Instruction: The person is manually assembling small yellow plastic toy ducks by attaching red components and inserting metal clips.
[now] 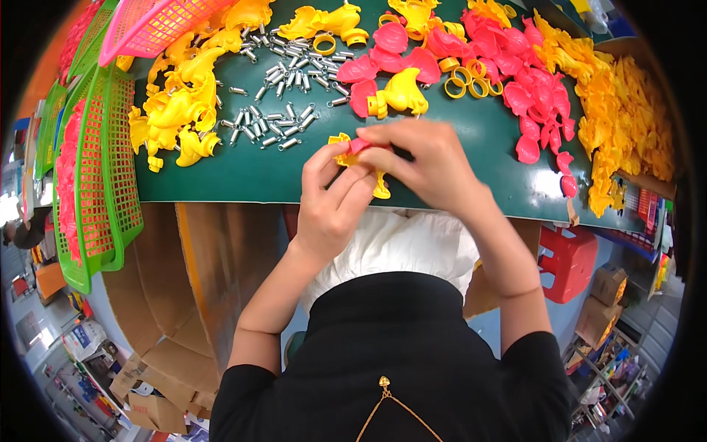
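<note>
Over the near edge of the green table (456, 184), my left hand (335, 202) is closed around a yellow curved plastic part (381, 188). A small red plastic piece (359, 145) sits at its upper end, pinched by the thumb and fingers of my right hand (423, 158). How the two pieces join is hidden by my fingers. Just beyond my hands lies a yellow molded part (403, 92) with a ring-like end. Loose metal springs (265, 125) are scattered to the left of it, and several yellow rings (468, 79) lie to the right.
Yellow parts (184, 103) are heaped on the left and yellow pieces (626, 118) on the right. Red shells (534, 96) spread across the right middle. Green baskets (110, 169) stand at the left edge. A cardboard box (158, 272) sits below the table, a red stool (571, 265) to the right.
</note>
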A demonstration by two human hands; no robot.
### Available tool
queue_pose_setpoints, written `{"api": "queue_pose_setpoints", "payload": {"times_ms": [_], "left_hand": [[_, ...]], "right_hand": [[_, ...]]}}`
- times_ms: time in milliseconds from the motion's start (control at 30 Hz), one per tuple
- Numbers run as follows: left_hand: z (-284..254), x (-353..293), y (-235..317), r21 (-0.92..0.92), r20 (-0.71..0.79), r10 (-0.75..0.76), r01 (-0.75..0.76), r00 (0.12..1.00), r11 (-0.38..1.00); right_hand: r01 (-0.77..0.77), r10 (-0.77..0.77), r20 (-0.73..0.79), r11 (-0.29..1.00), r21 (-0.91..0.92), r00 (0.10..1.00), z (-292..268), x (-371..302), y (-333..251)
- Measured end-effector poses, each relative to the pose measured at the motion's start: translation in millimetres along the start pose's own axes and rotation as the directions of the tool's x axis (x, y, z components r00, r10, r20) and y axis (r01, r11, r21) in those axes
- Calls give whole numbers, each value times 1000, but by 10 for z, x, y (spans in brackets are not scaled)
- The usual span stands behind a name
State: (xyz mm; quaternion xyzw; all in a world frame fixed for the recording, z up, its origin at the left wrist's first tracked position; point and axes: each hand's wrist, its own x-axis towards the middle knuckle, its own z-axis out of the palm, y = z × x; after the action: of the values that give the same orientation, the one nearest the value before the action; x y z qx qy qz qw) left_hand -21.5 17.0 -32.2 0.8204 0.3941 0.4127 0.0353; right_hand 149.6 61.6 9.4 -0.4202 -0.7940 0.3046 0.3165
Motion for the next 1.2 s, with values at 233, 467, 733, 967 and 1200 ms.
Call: {"api": "queue_pose_setpoints", "payload": {"times_ms": [233, 467, 733, 967, 1200], "left_hand": [[-105, -2, 91, 154, 149, -43, 20, 988, 988], [-482, 301, 2, 198, 460, 189, -308, 867, 930], [-66, 365, 155, 23, 326, 276, -300, 904, 954], [45, 215, 146, -50, 190, 232, -227, 954, 973], [133, 156, 131, -122, 79, 38, -28, 996, 992]], "right_hand": [[16, -33, -162, 994, -104, 986, 161, -302, -45], [5, -10, -254, 1000, -18, 967, -154, -302, 53], [-145, -85, -384, 834, -532, 919, -528, 250, 536], [-110, -127, -342, 796, -595, 931, -568, 203, 519], [-437, 494, -134, 844, 312, 859, -648, -316, 109]]}}
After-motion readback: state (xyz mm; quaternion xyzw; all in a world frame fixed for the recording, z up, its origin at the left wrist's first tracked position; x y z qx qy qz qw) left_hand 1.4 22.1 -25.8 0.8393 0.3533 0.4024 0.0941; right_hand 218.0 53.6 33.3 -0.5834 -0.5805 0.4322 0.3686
